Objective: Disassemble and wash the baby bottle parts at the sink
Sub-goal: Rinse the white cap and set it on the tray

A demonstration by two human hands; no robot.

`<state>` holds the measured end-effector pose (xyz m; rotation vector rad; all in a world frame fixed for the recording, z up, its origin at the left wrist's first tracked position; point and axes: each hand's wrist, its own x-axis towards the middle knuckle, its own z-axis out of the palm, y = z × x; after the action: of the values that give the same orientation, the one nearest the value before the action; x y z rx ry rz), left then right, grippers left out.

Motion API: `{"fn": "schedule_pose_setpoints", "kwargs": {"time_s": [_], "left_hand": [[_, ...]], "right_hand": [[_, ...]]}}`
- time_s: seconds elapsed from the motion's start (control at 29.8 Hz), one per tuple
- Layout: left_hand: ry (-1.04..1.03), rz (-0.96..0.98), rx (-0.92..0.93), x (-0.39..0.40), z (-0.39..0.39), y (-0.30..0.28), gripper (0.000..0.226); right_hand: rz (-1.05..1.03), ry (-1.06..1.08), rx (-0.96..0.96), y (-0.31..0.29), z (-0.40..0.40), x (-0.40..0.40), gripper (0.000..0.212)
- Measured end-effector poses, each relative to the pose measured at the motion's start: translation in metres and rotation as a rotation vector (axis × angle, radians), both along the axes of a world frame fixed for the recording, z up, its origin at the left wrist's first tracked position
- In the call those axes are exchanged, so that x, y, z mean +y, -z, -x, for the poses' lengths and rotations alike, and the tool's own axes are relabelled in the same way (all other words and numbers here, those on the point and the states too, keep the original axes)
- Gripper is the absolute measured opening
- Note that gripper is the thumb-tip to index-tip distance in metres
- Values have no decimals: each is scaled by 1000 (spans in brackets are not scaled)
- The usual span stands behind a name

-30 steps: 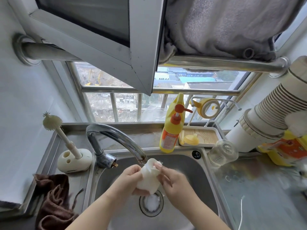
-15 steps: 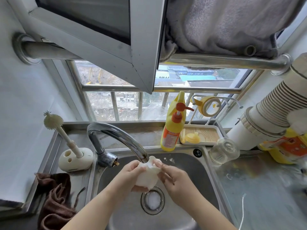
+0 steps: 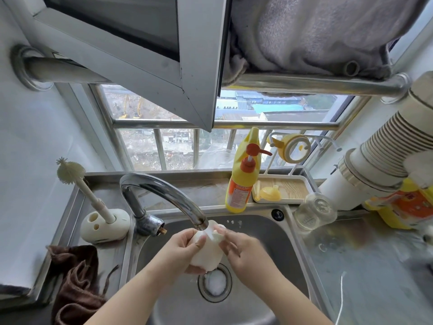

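I hold a soft white bottle part point(image 3: 207, 253) under the spout of the steel faucet point(image 3: 164, 191), over the sink point(image 3: 264, 233). My left hand point(image 3: 185, 249) grips its left side and bottom. My right hand point(image 3: 236, 245) pinches its upper right edge. White foam sits on the drain strainer point(image 3: 215, 281) right below. The clear glass bottle point(image 3: 314, 211) lies on the counter to the right of the sink. A yellow nipple piece point(image 3: 270, 193) rests on the wooden tray point(image 3: 293, 187), and a yellow collar ring point(image 3: 296, 148) hangs on the white rack above it.
A yellow dish soap bottle point(image 3: 244, 177) stands at the sink's back rim. A cream bottle brush point(image 3: 79, 184) stands in its holder point(image 3: 105, 226) at the left, with a brown cloth point(image 3: 77, 282) in front. A ribbed white pipe point(image 3: 386, 160) crosses the right side.
Both hands have lifted the white part up and back, from above the drain to just under the faucet's spout. My head view has shifted slightly.
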<state>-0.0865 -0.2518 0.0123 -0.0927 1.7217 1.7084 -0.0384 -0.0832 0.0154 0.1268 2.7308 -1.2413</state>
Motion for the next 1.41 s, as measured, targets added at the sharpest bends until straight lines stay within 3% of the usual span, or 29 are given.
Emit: {"fn": "schedule_pose_setpoints", "kwargs": {"time_s": [0.17,0.3,0.4,0.6,0.81,0.87,1.04,1.18,1.41], "left_hand": [[70,-93,-34,-2,-1,-1,11],[-36,-121,-104,3,-1,-5,33],[-57,-77,-41,4,-3,-7,17],[55,-73,-25,1,-2,-7,18],[-46,-115,-81,4,-4,-7,30],[-78,-124,-54,3,-4,-11,18],[-58,-68,2,5,-4,-13,18],[86,-36,4,1,-2,-10,16],[72,-125,-73,4,-6,-7,25]], "right_hand": [[81,13,20,-4,-2,5,37],[68,53,-14,-2,-3,6,38],[114,20,13,-5,-3,4,37],[49,14,-1,-3,-6,2,38],[-6,30,-10,0,-5,4,40],[28,-14,12,-2,-4,3,39],[106,36,-25,-4,-4,9,38],[60,19,-40,-2,-5,9,39],[1,19,-23,-3,-2,5,40]]}}
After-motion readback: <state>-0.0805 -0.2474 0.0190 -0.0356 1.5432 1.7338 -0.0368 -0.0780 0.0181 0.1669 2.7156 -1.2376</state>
